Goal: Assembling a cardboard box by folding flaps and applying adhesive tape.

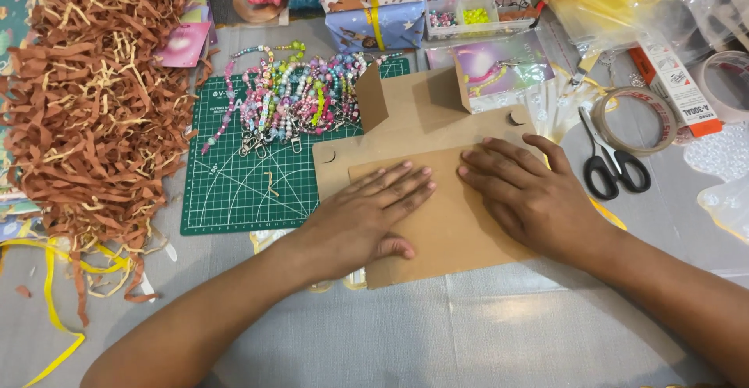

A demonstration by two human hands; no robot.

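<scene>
Cardboard (437, 201), a flat brown box blank, lies under both hands in the head view. The left hand (367, 216) rests palm down on its folded flap, fingers stretched flat and close together, holding nothing. The right hand (530, 197) presses flat on the same flap just beside the left, fingers spread a little, also gripping nothing. Beyond the fingertips, 2 flaps of the blank stand up.

Left of the left hand lies a green cutting mat (250, 177), and on its far part sits a heap of bead chains (300, 95) in many colours. Further left is a big pile of brown paper shreds (94, 99), with a yellow ribbon (55, 310) trailing near the left forearm. Right of the right hand lie black-handled scissors (612, 161), touching a tape roll (636, 119). Beyond the hands stands a clear bead box (468, 1).
</scene>
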